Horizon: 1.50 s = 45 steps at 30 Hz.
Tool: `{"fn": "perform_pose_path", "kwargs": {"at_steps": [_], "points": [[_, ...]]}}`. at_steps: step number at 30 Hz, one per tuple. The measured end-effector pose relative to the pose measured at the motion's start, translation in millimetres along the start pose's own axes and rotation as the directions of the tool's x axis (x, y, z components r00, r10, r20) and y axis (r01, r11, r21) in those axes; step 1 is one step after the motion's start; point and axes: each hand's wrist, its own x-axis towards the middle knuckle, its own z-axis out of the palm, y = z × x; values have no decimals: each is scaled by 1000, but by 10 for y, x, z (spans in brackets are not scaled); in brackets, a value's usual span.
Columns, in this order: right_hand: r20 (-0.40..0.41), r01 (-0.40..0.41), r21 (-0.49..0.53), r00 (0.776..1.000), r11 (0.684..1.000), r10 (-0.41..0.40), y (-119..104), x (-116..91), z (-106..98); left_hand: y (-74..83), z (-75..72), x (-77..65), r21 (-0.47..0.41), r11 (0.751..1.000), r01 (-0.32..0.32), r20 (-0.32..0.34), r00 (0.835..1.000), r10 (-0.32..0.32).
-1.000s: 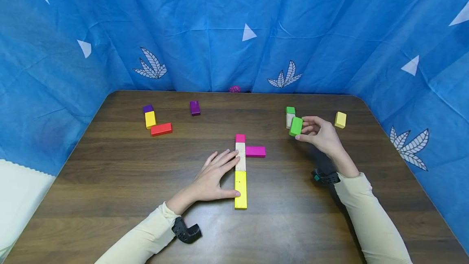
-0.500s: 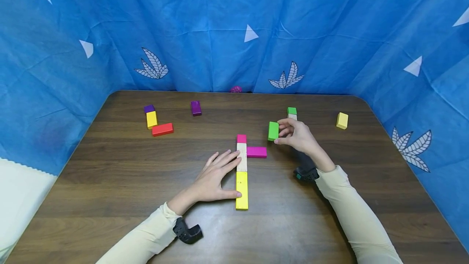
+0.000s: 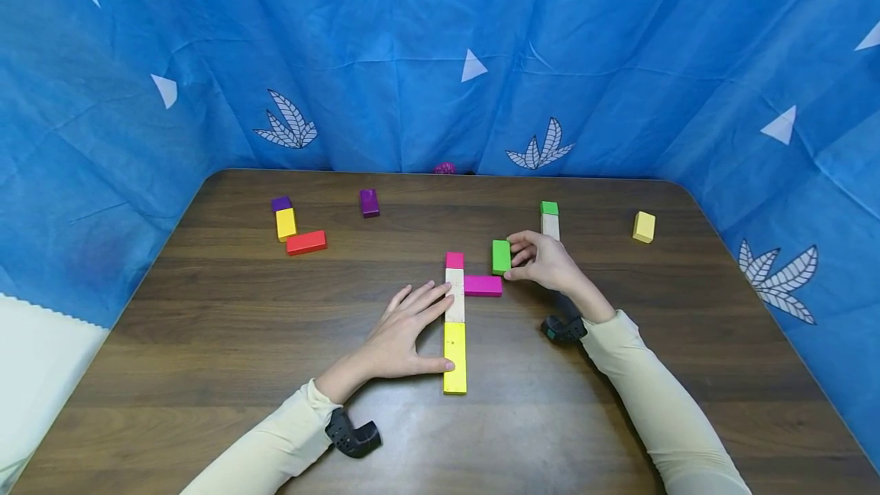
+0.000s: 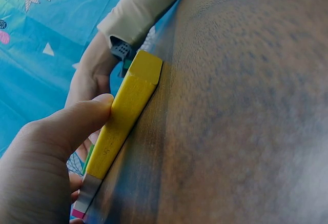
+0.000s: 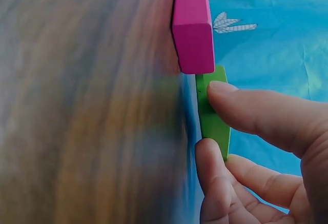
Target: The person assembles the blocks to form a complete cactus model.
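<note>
Between thumb and fingers, my right hand [image 3: 545,263] pinches a green block [image 3: 501,257]. In the right wrist view a narrow gap shows between this green block [image 5: 214,119] and the tabletop. It is just beyond the right end of a magenta block [image 3: 483,286], which lies crosswise against a white block [image 3: 455,295]. A pink block [image 3: 454,260] joins the white one at its far end, a yellow block [image 3: 454,357] at its near end. Spread along this row, my left hand [image 3: 399,334] touches the yellow block with its thumb; its fingertips reach the white block.
Behind my right hand stand a white block [image 3: 550,225] and a small green block [image 3: 548,208]. A pale yellow block [image 3: 643,227] lies farther right. Red [image 3: 306,243], yellow [image 3: 286,224] and purple [image 3: 281,204] blocks cluster at back left, near a dark purple block [image 3: 369,203]. Blue cloth surrounds the table [image 3: 206,357].
My right hand has carried the green block leftward and nearer, from beside the white and green blocks at the back to the magenta block's end. The left hand has stayed in place.
</note>
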Motion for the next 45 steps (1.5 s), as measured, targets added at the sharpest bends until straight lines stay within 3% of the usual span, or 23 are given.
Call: {"fn": "perform_pose_path", "kwargs": {"at_steps": [45], "points": [[72, 50, 57, 996, 997, -54, 38, -7, 39, 2, -9, 8, 7, 1000, -1, 2, 1000, 1]]}}
